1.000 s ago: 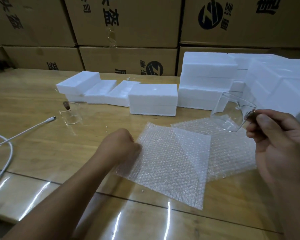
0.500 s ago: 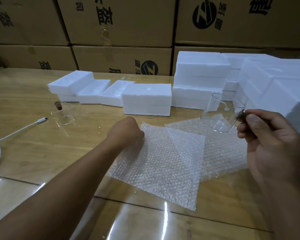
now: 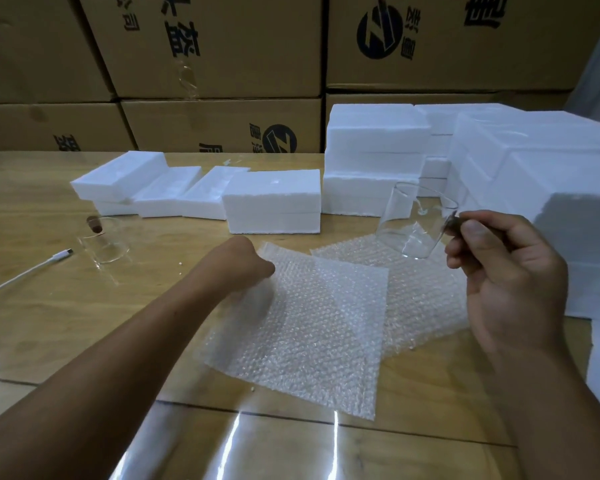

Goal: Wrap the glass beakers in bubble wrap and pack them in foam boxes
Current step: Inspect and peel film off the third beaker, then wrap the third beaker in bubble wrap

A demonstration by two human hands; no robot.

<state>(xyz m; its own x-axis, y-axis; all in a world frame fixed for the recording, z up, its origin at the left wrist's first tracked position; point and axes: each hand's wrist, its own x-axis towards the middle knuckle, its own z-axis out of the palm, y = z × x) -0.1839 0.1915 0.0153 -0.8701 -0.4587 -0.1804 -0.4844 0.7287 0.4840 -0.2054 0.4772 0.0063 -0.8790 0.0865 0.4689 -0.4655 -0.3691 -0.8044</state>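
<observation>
Your left hand (image 3: 246, 261) has crept to the far-left corner of the top bubble wrap sheet (image 3: 312, 327) on the desk (image 3: 49, 306), curled so I cannot tell its grip, while your right hand (image 3: 499, 271) still pinches the tilted glass beaker (image 3: 413, 223) by its rim above the sheets, so wrapping has not yet begun.

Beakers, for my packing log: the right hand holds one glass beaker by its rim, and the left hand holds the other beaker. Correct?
No. In the head view the left hand is curled at a corner of the bubble wrap sheet; the other beaker sits untouched on the table. The right hand does hold the first beaker by its rim.
</observation>
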